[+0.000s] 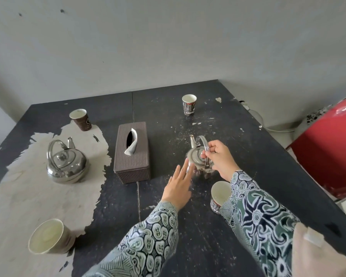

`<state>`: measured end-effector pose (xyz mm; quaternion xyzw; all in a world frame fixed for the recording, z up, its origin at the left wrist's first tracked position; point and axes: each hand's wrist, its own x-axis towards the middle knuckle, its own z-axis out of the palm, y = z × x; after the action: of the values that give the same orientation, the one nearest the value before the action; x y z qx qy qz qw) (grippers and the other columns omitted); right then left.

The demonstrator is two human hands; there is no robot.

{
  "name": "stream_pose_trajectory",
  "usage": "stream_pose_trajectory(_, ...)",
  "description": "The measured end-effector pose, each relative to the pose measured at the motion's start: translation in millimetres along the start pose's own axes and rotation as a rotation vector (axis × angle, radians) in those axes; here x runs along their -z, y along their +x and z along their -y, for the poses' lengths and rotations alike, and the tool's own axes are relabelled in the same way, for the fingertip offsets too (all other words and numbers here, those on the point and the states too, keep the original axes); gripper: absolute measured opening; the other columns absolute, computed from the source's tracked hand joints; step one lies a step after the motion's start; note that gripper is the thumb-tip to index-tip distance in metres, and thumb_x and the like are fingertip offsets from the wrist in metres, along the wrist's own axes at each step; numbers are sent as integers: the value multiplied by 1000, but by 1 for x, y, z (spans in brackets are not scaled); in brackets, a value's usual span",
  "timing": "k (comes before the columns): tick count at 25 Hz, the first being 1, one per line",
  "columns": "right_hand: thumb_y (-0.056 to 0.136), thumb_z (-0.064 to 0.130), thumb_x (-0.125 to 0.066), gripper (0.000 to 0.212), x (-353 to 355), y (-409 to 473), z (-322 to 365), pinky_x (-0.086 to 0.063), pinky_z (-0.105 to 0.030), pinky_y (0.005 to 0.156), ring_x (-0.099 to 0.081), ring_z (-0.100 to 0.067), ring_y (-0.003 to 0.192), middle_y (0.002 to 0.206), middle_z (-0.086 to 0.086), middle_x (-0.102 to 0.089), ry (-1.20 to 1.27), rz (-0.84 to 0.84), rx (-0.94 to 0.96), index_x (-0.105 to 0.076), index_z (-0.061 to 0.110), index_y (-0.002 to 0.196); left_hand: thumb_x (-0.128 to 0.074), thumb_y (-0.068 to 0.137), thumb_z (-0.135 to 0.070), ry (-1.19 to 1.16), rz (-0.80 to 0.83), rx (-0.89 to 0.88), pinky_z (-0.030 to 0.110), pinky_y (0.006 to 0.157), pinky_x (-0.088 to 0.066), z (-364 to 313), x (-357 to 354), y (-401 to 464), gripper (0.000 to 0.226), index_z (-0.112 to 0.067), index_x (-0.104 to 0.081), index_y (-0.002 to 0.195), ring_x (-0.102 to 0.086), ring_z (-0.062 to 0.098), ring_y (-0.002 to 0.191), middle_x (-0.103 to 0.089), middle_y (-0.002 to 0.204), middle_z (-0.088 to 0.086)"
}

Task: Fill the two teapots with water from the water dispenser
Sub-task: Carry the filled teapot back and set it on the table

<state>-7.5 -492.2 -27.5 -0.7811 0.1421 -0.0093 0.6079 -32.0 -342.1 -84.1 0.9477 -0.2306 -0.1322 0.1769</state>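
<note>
The right hand [218, 158] pinches the arched handle of the small teapot [198, 160] between thumb and fingers, close to where the handle meets the body, with the wrist bent down over it. This teapot is shiny metal, round and squat, lid on, its short spout pointing away from the person; it stands on the dark table [238, 140] right of the middle. The left hand [178, 184] is flat and spread, palm down, fingertips reaching the pot's near left side; whether they touch it is unclear. Both arms wear patterned sleeves. A second, larger metal teapot [66, 162] sits well apart on the left, on a worn pale patch, lid on and handle upright. Between the two teapots lies one brown tissue box [131, 151]. Four paper cups stand around: one just beside the right forearm [220, 195], one near left [50, 236], two at the far side [81, 119] [189, 104]. One red chair [328, 152] stands on the right.
</note>
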Motion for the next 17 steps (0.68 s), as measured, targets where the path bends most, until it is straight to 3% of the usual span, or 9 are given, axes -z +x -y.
stream_pose_trajectory(3, 89, -2, -44, 19, -3, 16, -7, -38, -14, 52, -58, -8, 69, 84, -5, -60, -33, 22, 15, -49, 6, 106, -46, 87, 1, 41, 21, -78, 45, 110, -34, 2, 3, 21, 85, -28, 8, 146, 2, 22, 145, 12, 157, -6)
stream_pose_trajectory(5, 90, 0, -43, 18, -4, 24, -11, -36, -10, 46, -57, -6, 65, 82, -3, -61, -42, 9, 13, -49, 10, 105, -47, 83, 6, 44, 67, -81, 42, 104, -41, -1, -1, 28, 89, -32, 4, 145, -16, 27, 143, 13, 156, -9)
stream_pose_trajectory(7, 91, 2, -42, 18, -6, 33, -13, -35, -14, 49, -55, -7, 63, 79, -3, -61, -52, -4, 10, -49, 13, 102, -50, 78, 11, 35, 71, -20, 38, 90, -51, -2, -4, 36, 97, -37, 3, 145, -44, 33, 126, 17, 155, -13)
stream_pose_trajectory(9, 91, 3, -40, 19, -7, 44, -14, -34, -16, 49, -53, -8, 63, 77, -2, -61, -60, -6, 11, -48, 16, 102, -53, 77, 10, 83, 63, 30, 36, 79, -54, -5, -2, 45, 100, -38, 5, 144, -56, 33, 110, 19, 154, -14)
stream_pose_trajectory(12, 92, 4, -38, 18, -3, 56, -17, -34, -17, 50, -52, -8, 63, 79, -3, -60, -47, -21, 8, -47, 16, 104, -54, 79, 6, 146, 75, 47, 33, 70, -53, -11, 0, 59, 98, -35, 5, 145, -62, 29, 96, 20, 154, -11)
stream_pose_trajectory(17, 92, 4, -38, 19, -6, 71, -19, -35, -21, 55, -53, -11, 68, 76, -2, -58, -25, -11, 22, -46, 15, 105, -56, 79, 3, 202, 110, 93, 32, 69, -53, -11, 8, 69, 102, -40, 11, 143, -62, 28, 95, 26, 152, -13)
